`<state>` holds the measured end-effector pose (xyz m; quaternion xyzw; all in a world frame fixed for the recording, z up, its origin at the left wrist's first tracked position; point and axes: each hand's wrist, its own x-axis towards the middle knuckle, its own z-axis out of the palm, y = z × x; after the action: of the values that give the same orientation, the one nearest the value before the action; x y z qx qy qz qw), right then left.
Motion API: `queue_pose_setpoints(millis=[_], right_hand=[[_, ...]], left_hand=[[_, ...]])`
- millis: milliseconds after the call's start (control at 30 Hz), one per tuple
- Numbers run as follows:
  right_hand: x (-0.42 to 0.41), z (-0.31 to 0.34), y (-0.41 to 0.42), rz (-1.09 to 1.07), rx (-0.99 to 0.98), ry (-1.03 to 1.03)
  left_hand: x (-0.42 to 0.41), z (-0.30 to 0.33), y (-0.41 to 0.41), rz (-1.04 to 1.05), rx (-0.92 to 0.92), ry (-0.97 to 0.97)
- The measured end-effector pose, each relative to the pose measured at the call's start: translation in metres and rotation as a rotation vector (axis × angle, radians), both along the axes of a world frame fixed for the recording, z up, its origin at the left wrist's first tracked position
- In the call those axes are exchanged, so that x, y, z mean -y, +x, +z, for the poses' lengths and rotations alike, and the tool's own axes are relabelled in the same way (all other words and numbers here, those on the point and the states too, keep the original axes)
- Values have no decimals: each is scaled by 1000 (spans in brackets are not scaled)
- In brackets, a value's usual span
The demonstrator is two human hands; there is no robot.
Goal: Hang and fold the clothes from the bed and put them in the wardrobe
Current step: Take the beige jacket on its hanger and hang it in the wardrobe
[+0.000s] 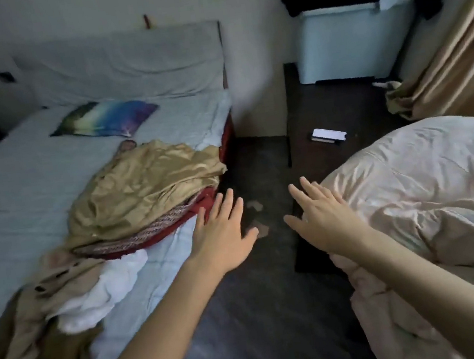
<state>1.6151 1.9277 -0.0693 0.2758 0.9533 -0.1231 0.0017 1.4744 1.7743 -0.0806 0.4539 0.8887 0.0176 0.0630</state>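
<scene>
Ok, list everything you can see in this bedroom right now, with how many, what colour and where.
gold satin cloth: one, gold, heaped on bed's right edge
red patterned garment: one, red, under the gold cloth
white towel: one, white, near bed edge
beige garment: one, tan, bed's near corner
multicoloured pillow: one, blue-green, by headboard
pale pink quilt: one, pink, right
light blue bin: one, far corner, dark clothes atop
left hand: open, near bed edge
right hand: open, at quilt's edge

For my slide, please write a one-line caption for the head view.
Both hands, left hand and right hand, open, reaching toward clothes pile on bed.
</scene>
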Motion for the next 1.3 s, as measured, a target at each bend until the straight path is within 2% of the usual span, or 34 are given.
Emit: queue_pose_setpoints(millis=[267, 533, 800, 1100, 1300], right_hand=[[39, -15, -136, 408, 3, -65], [93, -19, -259, 707, 46, -36], [112, -16, -375, 796, 62, 45], [122, -37, -462, 904, 123, 36], [123, -58, -535, 987, 152, 13]], left_hand=[[82, -13, -68, 407, -1, -48], [145, -26, -143, 674, 68, -18], [165, -38, -245, 781, 52, 27], [177, -51, -307, 870, 149, -29], [177, -84, -358, 939, 162, -29]])
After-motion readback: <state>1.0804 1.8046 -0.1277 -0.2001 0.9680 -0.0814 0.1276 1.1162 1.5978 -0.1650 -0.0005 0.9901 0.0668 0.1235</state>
